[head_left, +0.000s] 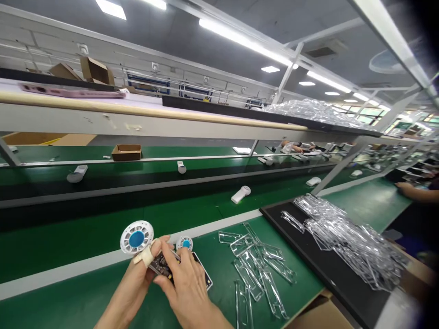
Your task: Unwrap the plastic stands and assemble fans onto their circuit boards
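Observation:
My left hand, with white tape around one finger, and my right hand both grip a dark circuit board in front of me. Its far end is partly hidden by my fingers. A flat black-and-white rectangular panel lies under or against the board, by my right hand. Just past my left fingers is a white round disc with a blue centre. A smaller matching disc sits behind my right hand. Whether either disc is attached to the board, I cannot tell.
Transparent plastic shells lie scattered on the green bench to the right. A black tray holds a heap of them. White handheld devices ride a green conveyor beyond. A co-worker's hand is at far right.

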`<state>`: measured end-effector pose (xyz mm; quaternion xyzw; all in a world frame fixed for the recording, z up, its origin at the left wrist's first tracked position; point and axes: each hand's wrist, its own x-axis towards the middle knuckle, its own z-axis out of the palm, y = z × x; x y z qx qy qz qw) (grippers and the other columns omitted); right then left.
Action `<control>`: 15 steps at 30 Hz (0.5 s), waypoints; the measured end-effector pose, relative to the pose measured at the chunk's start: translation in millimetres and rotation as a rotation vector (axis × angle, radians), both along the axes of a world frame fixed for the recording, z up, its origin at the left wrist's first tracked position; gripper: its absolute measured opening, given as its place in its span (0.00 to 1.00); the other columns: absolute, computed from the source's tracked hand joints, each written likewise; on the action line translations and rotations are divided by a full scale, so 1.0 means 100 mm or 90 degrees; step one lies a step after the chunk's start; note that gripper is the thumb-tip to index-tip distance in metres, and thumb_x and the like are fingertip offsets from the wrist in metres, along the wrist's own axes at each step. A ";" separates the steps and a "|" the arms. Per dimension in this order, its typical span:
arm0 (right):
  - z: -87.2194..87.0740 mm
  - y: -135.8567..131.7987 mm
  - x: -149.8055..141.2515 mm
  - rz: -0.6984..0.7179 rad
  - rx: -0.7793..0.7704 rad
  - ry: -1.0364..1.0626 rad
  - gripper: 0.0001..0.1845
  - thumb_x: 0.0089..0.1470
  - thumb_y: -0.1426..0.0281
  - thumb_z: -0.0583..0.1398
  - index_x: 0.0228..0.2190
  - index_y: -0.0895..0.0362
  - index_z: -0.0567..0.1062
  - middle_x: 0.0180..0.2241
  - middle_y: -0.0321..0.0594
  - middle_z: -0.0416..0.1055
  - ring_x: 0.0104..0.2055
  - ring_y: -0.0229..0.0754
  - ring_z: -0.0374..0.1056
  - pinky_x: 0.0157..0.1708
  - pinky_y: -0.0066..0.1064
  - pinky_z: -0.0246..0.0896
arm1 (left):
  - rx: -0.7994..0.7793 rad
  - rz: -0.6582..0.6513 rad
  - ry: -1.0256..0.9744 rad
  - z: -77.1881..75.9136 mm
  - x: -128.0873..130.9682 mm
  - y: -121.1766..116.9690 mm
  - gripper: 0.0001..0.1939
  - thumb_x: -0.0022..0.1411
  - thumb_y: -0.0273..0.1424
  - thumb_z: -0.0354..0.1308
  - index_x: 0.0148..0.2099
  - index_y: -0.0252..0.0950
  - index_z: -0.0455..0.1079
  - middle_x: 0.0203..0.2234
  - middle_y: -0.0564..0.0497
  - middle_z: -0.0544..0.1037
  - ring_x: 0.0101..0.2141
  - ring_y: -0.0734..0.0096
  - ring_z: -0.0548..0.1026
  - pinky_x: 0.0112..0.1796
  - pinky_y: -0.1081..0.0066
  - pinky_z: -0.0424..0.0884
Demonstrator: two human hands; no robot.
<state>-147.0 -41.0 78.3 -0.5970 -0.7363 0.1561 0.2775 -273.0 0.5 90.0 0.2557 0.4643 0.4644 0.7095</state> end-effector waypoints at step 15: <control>-0.34 0.29 0.09 -0.140 -0.074 0.313 0.25 0.62 0.67 0.42 0.21 0.57 0.70 0.21 0.34 0.67 0.26 0.35 0.64 0.28 0.26 0.55 | 0.040 0.126 0.242 -0.33 0.18 -0.13 0.30 0.42 0.51 0.63 0.44 0.38 0.69 0.37 0.46 0.78 0.43 0.48 0.74 0.37 0.59 0.75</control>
